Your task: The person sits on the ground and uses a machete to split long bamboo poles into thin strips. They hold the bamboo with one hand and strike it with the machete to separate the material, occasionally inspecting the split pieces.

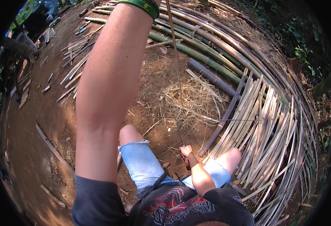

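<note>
My left arm [109,75] stretches up and away, a green band [145,7] at its wrist; the left hand lies past the top edge. Low in the middle, my right hand [187,150] is closed in front of my lap. Below that fist sticks out a brown handle [188,164] of what looks like a knife; its blade is too thin to make out clearly. A long, narrow bamboo strip [175,49] runs from the top edge down toward the right fist. Ahead of my knees lies a heap of pale bamboo shavings [190,100] on the dirt.
On the right lies a large pile of split bamboo slats [259,128]. Long green bamboo poles [210,62] stretch across the far side, with a dark pole [210,75] nearer. More cut pieces [75,71] are scattered at the left. A stick [52,145] lies on the bare ground.
</note>
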The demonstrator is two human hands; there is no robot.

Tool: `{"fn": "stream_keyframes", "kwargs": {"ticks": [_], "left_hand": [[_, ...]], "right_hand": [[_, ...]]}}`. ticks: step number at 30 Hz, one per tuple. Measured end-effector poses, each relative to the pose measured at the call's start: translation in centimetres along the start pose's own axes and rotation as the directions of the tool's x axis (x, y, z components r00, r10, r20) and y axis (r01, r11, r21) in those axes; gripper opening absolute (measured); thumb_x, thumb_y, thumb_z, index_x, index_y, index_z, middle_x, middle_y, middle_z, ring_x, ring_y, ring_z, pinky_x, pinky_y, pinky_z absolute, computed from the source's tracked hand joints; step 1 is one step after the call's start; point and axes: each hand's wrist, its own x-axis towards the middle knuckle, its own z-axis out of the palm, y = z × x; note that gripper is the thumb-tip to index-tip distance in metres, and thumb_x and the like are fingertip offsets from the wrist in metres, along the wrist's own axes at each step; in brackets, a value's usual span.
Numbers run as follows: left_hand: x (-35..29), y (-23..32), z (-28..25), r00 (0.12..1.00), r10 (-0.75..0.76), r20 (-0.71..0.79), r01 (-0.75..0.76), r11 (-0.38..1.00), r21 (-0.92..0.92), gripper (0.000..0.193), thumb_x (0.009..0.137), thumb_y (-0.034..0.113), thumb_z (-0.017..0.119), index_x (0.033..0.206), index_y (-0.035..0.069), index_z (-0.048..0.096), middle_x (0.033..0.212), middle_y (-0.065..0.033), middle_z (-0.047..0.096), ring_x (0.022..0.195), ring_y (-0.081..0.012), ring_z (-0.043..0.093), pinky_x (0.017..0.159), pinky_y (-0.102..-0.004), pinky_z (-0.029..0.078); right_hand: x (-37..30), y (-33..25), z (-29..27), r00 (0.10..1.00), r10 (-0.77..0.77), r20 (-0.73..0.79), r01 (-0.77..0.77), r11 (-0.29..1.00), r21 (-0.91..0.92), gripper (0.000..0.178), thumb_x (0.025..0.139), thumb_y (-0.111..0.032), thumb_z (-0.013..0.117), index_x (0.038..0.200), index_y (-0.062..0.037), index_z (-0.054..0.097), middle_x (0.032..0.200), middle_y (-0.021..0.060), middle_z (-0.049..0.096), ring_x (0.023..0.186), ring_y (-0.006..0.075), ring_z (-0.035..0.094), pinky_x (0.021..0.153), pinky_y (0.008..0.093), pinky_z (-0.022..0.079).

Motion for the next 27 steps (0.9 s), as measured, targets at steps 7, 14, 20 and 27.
{"fn": "stream_keyframes", "kwargs": {"ticks": [7,14,20,27], "left_hand": [[1.3,-6.7,-1.2,0.986,0.128,0.104,-0.096,0.958,-0.27,0.041,0.102,0.048,0.048,0.094,0.008,0.054,0.066,-0.0034,0.054,0.059,-0.0109,0.057,0.053,-0.0279,0.045],[-1.2,-5.0,-1.9,1.0,0.014,-0.003,-0.014,0.964,-0.264,0.036,0.095,0.04,0.066,0.09,0.006,0.057,0.063,-0.001,0.052,0.054,-0.0124,0.053,0.05,-0.0301,0.041],[-5.1,-4.9,1.4,0.942,0.14,-0.304,-0.137,0.99,0.032,0.042,0.101,0.038,0.048,0.096,0.0,0.063,0.083,-0.0229,0.066,0.077,-0.0412,0.063,0.07,-0.0473,0.046],[-3.0,-4.9,0.2,0.908,0.268,-0.323,-0.235,0.962,0.136,0.037,0.101,0.033,0.049,0.098,-0.001,0.063,0.086,-0.0267,0.066,0.084,-0.0467,0.063,0.074,-0.05,0.047]], "right_hand": [[-2.2,0.0,1.9,0.999,-0.04,0.035,0.034,0.987,0.16,0.016,0.086,-0.015,0.063,0.08,-0.0007,0.06,0.055,0.004,0.049,0.044,0.0134,0.046,0.04,0.0306,0.035],[-4.1,-2.7,3.5,0.996,-0.062,-0.07,0.091,0.809,0.581,0.02,0.084,-0.014,0.067,0.073,-0.0038,0.053,0.053,0.003,0.049,0.043,0.0144,0.049,0.038,0.0315,0.038],[-3.7,-12.3,3.2,0.966,-0.214,-0.144,0.258,0.814,0.521,0.018,0.087,-0.014,0.067,0.077,-0.0058,0.054,0.056,-0.0002,0.049,0.045,0.0104,0.047,0.041,0.0269,0.038],[-3.6,-17.9,7.8,0.89,-0.449,-0.083,0.399,0.675,0.621,0.017,0.086,-0.013,0.066,0.076,-0.0029,0.057,0.055,-0.0005,0.05,0.043,0.0109,0.047,0.04,0.027,0.038]]}}
